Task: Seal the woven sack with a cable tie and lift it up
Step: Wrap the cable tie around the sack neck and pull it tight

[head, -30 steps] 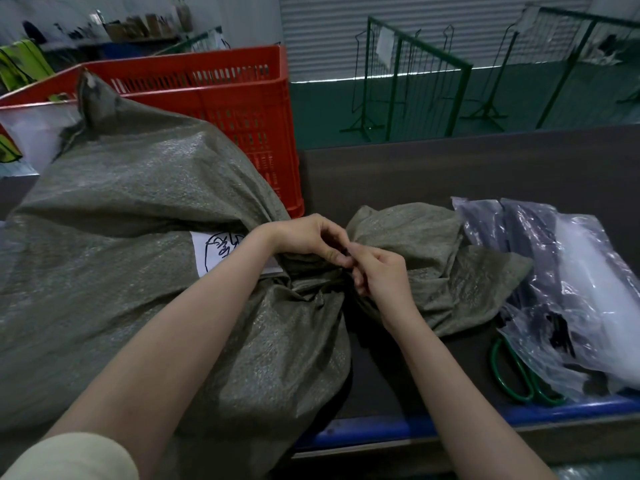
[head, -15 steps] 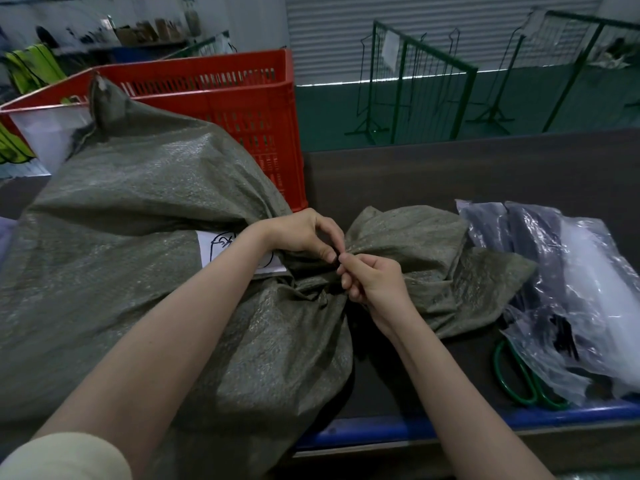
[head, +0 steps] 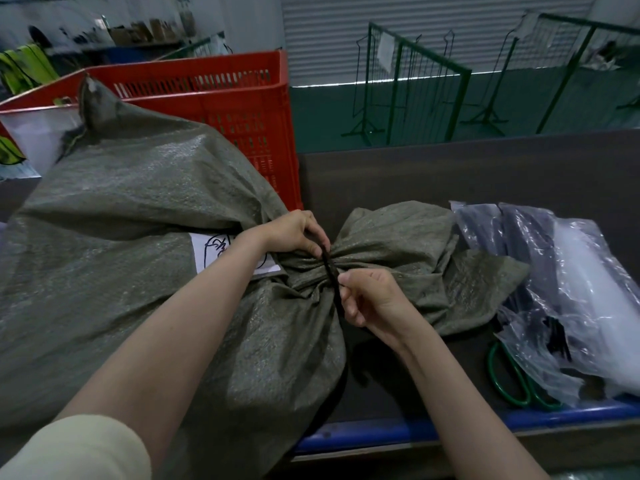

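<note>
A big grey-green woven sack [head: 131, 258] lies on its side on a dark table [head: 450, 174]. It is full and lumpy. Its neck is bunched up tight near the middle of the table, and the loose top of the sack fans out to the right of the neck.

A black cable tie [head: 330, 275] goes around the bunched neck. The left hand [head: 294, 233] is curled over the neck from the far side, and its fingertips pinch the top part of the cable tie. The right hand [head: 370, 299] is on the near side. Its thumb and fingers are closed on the lower end of the cable tie, which runs down toward the person.

A white paper label [head: 221, 252] is stuck on the sack, just beside the left wrist. It has black hand-drawn marks on it, but the arm hides part of them and they cannot be read.

Behind the sack stands a red plastic crate [head: 221, 95] with slots in its walls. The sack leans up in front of it.

On the right side of the table lie clear plastic bags [head: 561, 289] with dark things inside. Green-handled scissors [head: 512, 379] peek out from under the bags, near the blue front edge [head: 415, 429] of the table.

Far back there are green wire racks [head: 415, 81] on a green floor and a grey roll-up door [head: 415, 22]. A white tag hangs on one rack, too small to read.
</note>
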